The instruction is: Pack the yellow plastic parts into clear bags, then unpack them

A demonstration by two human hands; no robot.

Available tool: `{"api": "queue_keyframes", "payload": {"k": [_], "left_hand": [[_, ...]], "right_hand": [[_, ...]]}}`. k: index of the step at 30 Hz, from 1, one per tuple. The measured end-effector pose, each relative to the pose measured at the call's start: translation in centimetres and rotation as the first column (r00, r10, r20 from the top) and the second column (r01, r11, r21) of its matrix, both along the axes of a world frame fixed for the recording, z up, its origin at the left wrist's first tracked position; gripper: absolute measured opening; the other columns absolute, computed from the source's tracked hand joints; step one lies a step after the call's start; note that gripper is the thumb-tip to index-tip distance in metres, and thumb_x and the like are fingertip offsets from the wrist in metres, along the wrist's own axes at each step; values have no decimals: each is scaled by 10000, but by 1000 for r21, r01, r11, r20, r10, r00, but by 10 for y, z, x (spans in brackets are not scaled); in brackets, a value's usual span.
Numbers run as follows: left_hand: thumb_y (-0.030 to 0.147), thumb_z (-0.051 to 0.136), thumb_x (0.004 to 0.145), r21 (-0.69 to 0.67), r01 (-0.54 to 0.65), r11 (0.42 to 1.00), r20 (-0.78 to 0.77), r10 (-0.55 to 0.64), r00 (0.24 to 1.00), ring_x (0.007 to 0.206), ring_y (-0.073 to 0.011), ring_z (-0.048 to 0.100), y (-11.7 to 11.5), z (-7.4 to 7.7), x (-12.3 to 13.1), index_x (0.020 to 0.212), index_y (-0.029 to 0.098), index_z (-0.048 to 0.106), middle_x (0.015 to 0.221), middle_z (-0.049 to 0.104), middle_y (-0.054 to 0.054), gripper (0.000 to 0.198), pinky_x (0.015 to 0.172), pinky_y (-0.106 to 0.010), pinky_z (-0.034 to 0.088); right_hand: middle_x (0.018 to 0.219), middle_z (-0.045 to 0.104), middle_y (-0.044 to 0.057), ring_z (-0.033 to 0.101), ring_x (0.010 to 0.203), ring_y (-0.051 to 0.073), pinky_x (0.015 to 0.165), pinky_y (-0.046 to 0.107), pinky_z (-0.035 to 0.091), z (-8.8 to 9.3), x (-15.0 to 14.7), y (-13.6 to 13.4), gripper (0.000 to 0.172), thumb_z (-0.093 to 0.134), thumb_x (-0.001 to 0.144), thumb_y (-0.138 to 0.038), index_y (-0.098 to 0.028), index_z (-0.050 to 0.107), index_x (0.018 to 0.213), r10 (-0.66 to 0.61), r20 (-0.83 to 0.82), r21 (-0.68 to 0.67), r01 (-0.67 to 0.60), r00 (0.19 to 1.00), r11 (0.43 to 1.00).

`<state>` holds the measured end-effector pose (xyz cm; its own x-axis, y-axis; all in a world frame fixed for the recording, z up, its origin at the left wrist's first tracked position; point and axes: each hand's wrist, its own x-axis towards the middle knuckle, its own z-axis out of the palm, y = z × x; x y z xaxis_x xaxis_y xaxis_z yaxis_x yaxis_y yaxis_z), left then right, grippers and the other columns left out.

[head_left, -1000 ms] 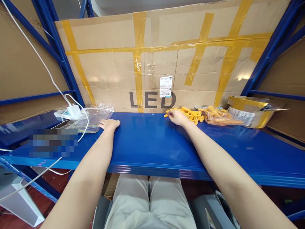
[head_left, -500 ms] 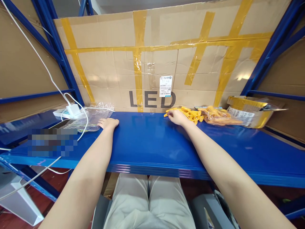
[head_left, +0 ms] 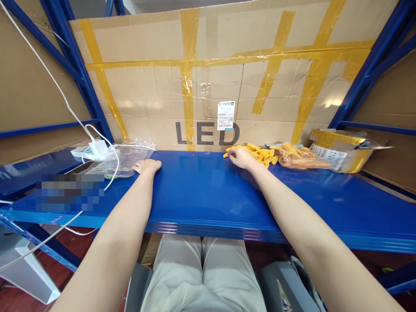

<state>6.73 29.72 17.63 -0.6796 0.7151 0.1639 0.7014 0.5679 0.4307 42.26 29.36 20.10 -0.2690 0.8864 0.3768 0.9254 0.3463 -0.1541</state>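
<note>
My left hand (head_left: 147, 166) rests flat on the blue shelf top (head_left: 198, 190), palm down with fingers spread. Its fingertips lie at the edge of a clear plastic bag (head_left: 125, 162). At the back, right of the middle, my right hand (head_left: 241, 157) is closed, its fingers curled round a slim yellow plastic piece (head_left: 226, 154) whose end sticks out to the left. Just behind and beside that hand lies a loose pile of yellow plastic pieces (head_left: 267, 157) with round hollow ends. The fingertips partly hide what they grip.
A clear bag of orange-yellow pieces (head_left: 300, 158) lies right of the pile, against a taped open carton (head_left: 349, 151). On the left are a white power strip with a plug (head_left: 97, 149), white cables and a blurred dark object (head_left: 68, 190). Large cardboard (head_left: 156, 95) backs the shelf.
The view has shifted very slightly. Both hands stay in nearly the same places, the left flat on the shelf and the right at the yellow pieces.
</note>
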Motion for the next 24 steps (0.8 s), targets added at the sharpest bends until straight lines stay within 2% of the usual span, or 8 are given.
{"api": "queue_keyframes", "payload": {"k": [2,5,11,18,21,24], "left_hand": [[377,542,682,-30,19,999,-23,-20,1000,1333,-448,305,-1,0,0,1249,38,562,1381,434,-299,661,1032,-632,211],[371,542,683,5,1,1000,-36,0,999,1320,-445,325,-2,0,2,1263,34,547,1368,444,-299,671,1030,-625,218],[386,539,686,12,-34,999,-25,35,999,1307,-409,361,-2,1,4,1278,-4,509,1367,429,-308,710,1052,-538,259],[404,518,701,-18,33,999,-29,-33,999,1311,-423,341,-1,2,0,1200,58,593,1327,492,-271,612,1037,-561,264],[410,532,689,-4,58,998,-8,-58,998,1312,-457,319,0,-1,-3,1190,107,610,1320,508,-248,590,1034,-624,226],[398,537,681,89,188,978,-28,-187,982,1310,-518,281,-2,-2,-4,1208,79,598,1345,466,-284,619,1008,-713,165]], "right_hand": [[1037,708,67,636,949,187,795,245,458,0,0,0,264,461,857,-168,-173,682,1001,-4,3,-4,4,1000,1000],[1043,706,74,636,953,198,800,260,459,0,0,0,273,458,855,-167,-170,684,1008,-1,2,-2,1,1000,1000],[1038,707,71,638,951,198,802,261,457,-3,1,4,269,465,852,-170,-170,686,1007,8,0,5,-8,1000,1000],[1030,708,75,639,943,194,797,253,457,-1,1,2,267,464,853,-160,-165,688,998,8,1,0,-8,1000,1000],[1029,708,78,640,940,200,787,256,459,-1,0,0,267,463,850,-154,-165,687,995,6,-4,-7,-6,1000,1000],[1024,712,67,641,943,198,793,253,459,-1,1,0,252,469,844,-148,-173,685,970,13,-11,-10,-13,1000,1000]]}}
